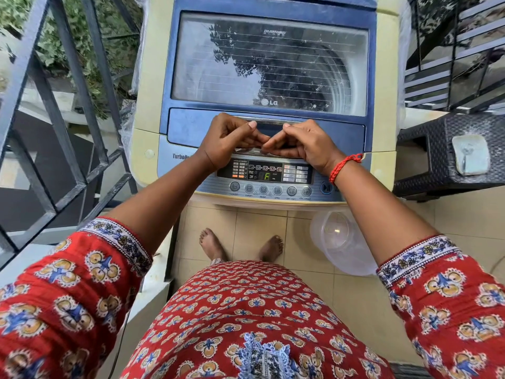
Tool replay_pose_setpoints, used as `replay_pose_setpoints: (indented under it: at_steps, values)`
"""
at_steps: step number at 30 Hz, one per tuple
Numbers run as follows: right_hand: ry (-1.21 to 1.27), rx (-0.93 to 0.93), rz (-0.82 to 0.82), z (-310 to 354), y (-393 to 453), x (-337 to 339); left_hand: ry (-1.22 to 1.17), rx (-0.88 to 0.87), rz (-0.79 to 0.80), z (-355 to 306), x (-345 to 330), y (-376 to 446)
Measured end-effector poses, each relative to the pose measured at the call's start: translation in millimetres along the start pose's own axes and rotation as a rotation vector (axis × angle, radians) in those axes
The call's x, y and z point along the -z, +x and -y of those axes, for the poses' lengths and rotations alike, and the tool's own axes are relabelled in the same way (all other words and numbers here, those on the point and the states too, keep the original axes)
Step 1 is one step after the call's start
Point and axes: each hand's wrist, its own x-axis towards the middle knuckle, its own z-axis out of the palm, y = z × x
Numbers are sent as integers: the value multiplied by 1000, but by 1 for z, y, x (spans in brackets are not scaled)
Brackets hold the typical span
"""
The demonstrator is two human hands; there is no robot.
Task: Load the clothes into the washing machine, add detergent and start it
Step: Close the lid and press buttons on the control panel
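A cream and blue top-loading washing machine (382, 77) stands in front of me with its glass lid (270, 64) down. Tree reflections cover the glass, and no clothes can be made out through it. My left hand (229, 140) and my right hand (303, 143) sit side by side on the lid's blue front panel (185, 129). Thumbs lie on top by the handle recess, fingers curl over the front lip, and the fingertips of both hands meet. Just below them the control panel (265, 173) is lit and shows a green character. No detergent is in view.
A row of round buttons (269, 190) and a blue start/pause button (326, 188) run along the machine's front. A clear plastic tub (341, 242) lies on the tiled floor at the right. A dark woven stool (437, 149) stands right of the machine, a metal railing (68, 119) on the left.
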Motion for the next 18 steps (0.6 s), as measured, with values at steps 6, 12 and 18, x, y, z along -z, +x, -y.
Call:
replay_pose_setpoints:
  at_steps: [6, 12, 18]
  values:
    - [0, -10, -3, 1, 0, -1, 7, -3, 1, 0, 0, 0]
    - [0, -13, -4, 1, 0, 0, 29, -11, 5, 0, 0, 0]
    - [1, -8, -5, 2, 0, -1, 36, -9, 6, -2, -1, 0]
